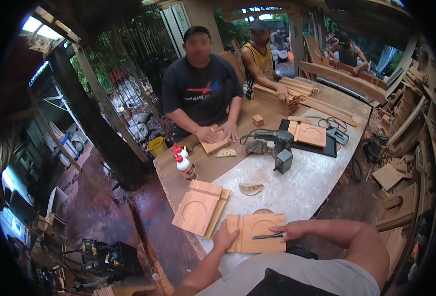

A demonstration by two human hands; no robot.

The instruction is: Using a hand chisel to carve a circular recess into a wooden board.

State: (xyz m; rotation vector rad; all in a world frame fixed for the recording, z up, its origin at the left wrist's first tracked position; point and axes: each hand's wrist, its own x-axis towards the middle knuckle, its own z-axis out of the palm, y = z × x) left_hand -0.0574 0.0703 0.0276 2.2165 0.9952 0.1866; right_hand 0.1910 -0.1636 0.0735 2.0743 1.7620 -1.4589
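Wooden board [248,228], grooved and circle-marked, left hand [224,237] holding its edge, right hand [294,230] holding slim dark tool [266,237]

The right fingers [278,229] hide one end of the slim dark tool [266,236].

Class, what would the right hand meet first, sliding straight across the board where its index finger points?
Likely the left hand, holding the wooden board opposite; how high the right hand sits is unclear.
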